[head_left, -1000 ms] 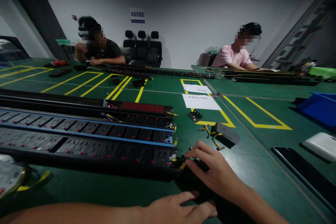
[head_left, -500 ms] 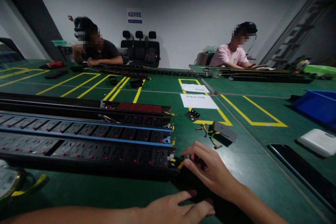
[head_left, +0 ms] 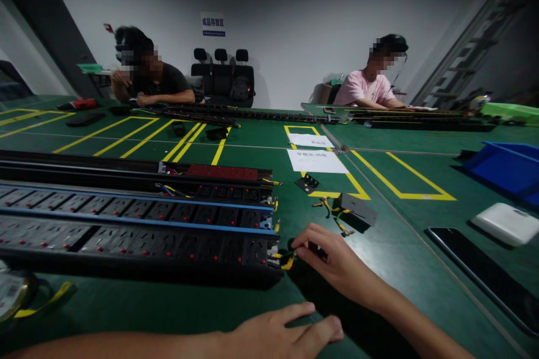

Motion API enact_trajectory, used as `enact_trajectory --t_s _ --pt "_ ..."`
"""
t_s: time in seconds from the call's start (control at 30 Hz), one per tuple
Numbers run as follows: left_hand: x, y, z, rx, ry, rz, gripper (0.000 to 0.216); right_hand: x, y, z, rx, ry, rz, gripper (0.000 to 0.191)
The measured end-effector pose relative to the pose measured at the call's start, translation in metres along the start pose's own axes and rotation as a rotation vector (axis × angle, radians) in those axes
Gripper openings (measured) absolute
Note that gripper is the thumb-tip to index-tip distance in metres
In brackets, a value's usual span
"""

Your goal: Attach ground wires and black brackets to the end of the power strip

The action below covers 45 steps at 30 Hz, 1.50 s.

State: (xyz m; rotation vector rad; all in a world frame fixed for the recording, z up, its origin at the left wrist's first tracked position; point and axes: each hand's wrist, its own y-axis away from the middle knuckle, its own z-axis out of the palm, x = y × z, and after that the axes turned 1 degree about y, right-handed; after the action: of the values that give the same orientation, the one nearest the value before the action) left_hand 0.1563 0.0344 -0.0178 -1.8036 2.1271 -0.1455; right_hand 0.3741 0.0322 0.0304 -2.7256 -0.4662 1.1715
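Note:
My right hand [head_left: 332, 263] is curled round a small black end piece with a yellow wire [head_left: 288, 262], held at the right end of the nearest long black socket strip [head_left: 138, 249]. Flat on the green table [head_left: 404, 269] near the bottom edge lies my left hand [head_left: 278, 334], fingers stretched out and holding nothing. Several more socket strips [head_left: 126, 210] with blue rails lie behind the nearest one.
A black box with yellow wires [head_left: 353, 210] and a small black bracket [head_left: 306, 183] lie beyond my right hand. White papers [head_left: 315, 160], a blue bin [head_left: 503, 165], a white pad [head_left: 503, 223] and a dark strip [head_left: 484, 275] are to the right. Two other people sit at the far side.
My right hand has lifted slightly and drawn its fingers into a tighter hold at the strip's end. My left hand stays flat. The view has shifted a little.

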Motion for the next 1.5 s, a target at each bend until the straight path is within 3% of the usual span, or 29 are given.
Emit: enact_trajectory --t_s 0.4,0.57,0.7,0.93,1.33,1.5 --pt "-0.002 0.0 -0.003 0.01 0.007 0.002 0.05 0.004 0.003 -0.005 0.023 0.062 -0.057 0.017" --pt "-0.003 -0.004 -0.004 -0.025 0.062 -0.021 0.046 -0.007 0.014 -0.009 0.059 0.301 -0.363 0.023" --pt "-0.004 -0.008 -0.006 -0.057 0.094 -0.016 0.044 -0.01 0.016 -0.001 -0.054 0.467 -0.46 0.029" --pt "-0.002 -0.007 -0.007 -0.121 0.195 -0.06 0.043 -0.012 0.015 0.004 -0.01 0.471 -0.463 0.029" --pt "0.001 -0.004 0.002 -0.035 0.195 -0.128 0.045 -0.013 0.014 0.014 0.078 0.488 -0.474 0.027" --pt "0.002 -0.004 0.001 -0.06 0.19 -0.101 0.046 -0.013 0.013 0.013 0.095 0.444 -0.482 0.029"
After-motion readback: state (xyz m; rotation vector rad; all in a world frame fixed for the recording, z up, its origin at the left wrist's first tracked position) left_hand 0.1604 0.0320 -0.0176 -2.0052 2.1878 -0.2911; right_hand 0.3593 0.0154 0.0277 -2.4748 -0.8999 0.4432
